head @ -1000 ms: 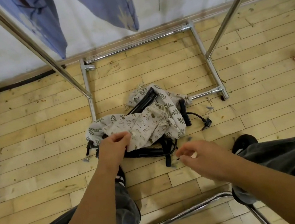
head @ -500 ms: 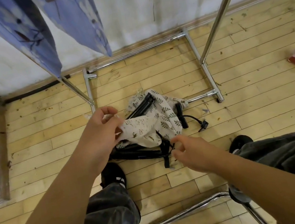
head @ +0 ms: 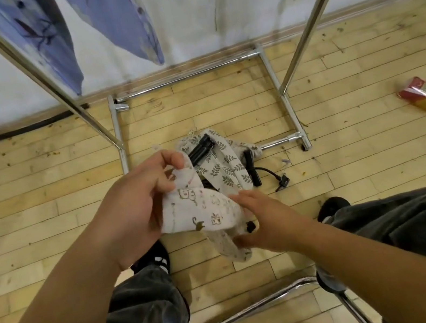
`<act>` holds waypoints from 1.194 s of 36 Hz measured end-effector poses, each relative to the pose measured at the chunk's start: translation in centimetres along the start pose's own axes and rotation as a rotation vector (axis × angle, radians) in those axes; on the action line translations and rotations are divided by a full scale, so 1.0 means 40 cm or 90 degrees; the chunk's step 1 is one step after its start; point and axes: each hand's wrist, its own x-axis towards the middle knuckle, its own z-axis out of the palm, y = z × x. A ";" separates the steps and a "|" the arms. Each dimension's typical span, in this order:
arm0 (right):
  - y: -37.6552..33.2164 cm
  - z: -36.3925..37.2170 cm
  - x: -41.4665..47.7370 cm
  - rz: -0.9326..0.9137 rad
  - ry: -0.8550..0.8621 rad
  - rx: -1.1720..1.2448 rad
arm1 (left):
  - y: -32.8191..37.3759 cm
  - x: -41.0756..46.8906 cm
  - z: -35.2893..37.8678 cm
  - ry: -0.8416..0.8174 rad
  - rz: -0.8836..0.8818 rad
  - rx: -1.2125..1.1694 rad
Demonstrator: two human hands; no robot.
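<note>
L hand (head: 141, 211) pinches soft cream cat-print cotton cloth (head: 200, 212) at its 11 o'clock corner; R hand (head: 267, 220) grips the crumpled end at 4 o'clock.

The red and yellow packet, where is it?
In the head view, the packet lies on the wood floor at the far right, right of the rack base and apart from it.
</note>
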 end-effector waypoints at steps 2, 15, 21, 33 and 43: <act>0.000 -0.001 -0.001 -0.029 -0.009 -0.015 | 0.003 0.000 0.000 -0.012 0.009 -0.028; -0.024 -0.010 -0.002 0.015 0.070 0.197 | -0.029 0.075 -0.032 0.214 0.085 0.191; -0.038 -0.031 0.007 0.032 0.113 0.360 | -0.072 0.086 -0.030 0.095 0.061 0.408; -0.045 -0.055 0.011 0.105 0.170 0.556 | -0.154 0.119 -0.028 -0.098 0.018 0.714; -0.071 -0.078 0.004 0.078 0.092 0.779 | -0.168 0.141 -0.045 -0.027 0.106 0.686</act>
